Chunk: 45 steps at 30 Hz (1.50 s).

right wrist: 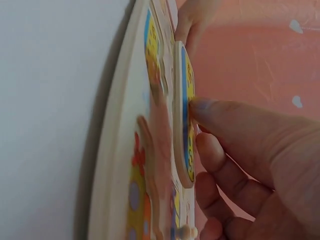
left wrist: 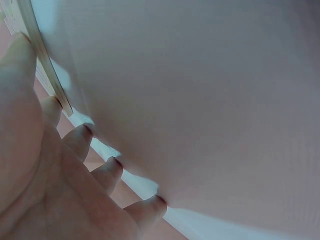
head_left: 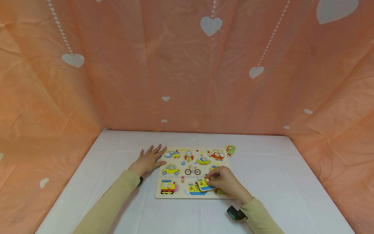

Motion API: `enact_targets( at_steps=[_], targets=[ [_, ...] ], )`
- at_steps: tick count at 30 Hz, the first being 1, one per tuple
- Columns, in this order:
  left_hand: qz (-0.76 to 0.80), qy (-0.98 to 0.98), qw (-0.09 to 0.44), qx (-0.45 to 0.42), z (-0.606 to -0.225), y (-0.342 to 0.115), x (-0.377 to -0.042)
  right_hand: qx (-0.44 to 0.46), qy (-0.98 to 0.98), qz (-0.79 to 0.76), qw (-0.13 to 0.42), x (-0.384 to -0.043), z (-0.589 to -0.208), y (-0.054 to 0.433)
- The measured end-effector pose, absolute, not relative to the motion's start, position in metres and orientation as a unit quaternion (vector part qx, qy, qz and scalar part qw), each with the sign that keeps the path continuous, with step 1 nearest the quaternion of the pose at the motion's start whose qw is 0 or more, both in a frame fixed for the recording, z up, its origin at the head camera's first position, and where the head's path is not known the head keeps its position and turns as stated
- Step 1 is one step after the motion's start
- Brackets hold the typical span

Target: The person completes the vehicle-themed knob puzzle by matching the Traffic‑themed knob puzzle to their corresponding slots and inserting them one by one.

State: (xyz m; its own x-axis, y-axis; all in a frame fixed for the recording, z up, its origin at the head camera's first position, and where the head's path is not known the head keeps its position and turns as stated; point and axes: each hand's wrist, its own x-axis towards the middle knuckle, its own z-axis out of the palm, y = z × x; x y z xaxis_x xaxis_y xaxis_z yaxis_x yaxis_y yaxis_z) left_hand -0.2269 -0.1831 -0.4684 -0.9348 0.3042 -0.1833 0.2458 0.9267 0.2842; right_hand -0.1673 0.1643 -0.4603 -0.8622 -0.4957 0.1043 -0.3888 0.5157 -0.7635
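A wooden puzzle board [head_left: 181, 195] lies flat on the white table. My left hand [head_left: 149, 160] is spread at its left edge, thumb and index fingertips on the board; the left wrist view shows the thumb [left wrist: 20, 55] against the board's edge. With thumb and fingers my right hand [head_left: 226, 182] pinches a yellow and blue ship piece [head_left: 204, 185]. The piece is tilted over the printed ship recess [head_left: 191, 188] at the lower middle. Seen from the right wrist, the ship piece [right wrist: 184, 120] stands slightly off the board's face, and the fingers hide its knob.
A small green and red piece [head_left: 230, 150] lies at the board's upper right corner. On the board sit a train [head_left: 168, 187], a car [head_left: 170, 169], a bicycle [head_left: 192, 170], a helicopter [head_left: 216, 155] and several other pieces. A peach curtain [head_left: 181, 65] with white hearts surrounds the table.
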Motion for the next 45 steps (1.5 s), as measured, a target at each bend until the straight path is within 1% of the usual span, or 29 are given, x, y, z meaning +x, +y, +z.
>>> enact_targets(
  at_steps=[7,17,27,36,43,45],
  targets=[
    [0.131,0.974,0.119,0.142,-0.465,-0.183,-0.226,-0.249,0.862,-0.431,0.099,-0.164,-0.463,0.153],
    [0.134,0.975,0.109,0.142,-0.467,-0.185,-0.226,-0.265,0.870,-0.409,0.081,-0.163,-0.470,0.140],
    [0.129,0.976,0.112,0.139,-0.466,-0.184,-0.226,-0.261,0.869,-0.412,0.084,-0.161,-0.471,0.131],
    [0.131,0.974,0.108,0.148,-0.462,-0.183,-0.225,-0.252,0.869,-0.415,0.099,-0.158,-0.468,0.129],
    [0.124,0.975,0.099,0.156,-0.463,-0.183,-0.224,-0.251,0.876,-0.402,0.092,-0.157,-0.467,0.130],
    [0.126,0.975,0.102,0.152,-0.464,-0.183,-0.223,-0.245,0.874,-0.406,0.100,-0.156,-0.468,0.129]
  ],
)
